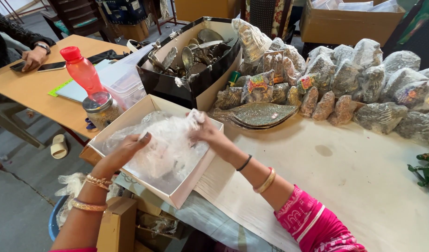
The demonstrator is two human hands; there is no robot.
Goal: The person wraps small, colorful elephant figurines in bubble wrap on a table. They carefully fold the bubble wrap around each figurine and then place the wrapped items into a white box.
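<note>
We note a red plastic bottle (82,70), a black box of metal spoons (188,60) and bagged brass figures (363,74) on the tabletop (354,182).

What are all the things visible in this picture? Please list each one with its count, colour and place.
white box: one, white, table's left edge, under both hands
plastic wrap: one bundle, clear, inside the white box
black box: one, black, behind, full of metal pieces
leaf tray: one stack, metallic, centre
wrapped pieces: many, clear bags, along the back
bottle: one, red, wooden table
jar: one, glass, beside the bottle
frog figure: one, green, right edge
left hand: on the wrap
right hand: gripping the wrap
</note>
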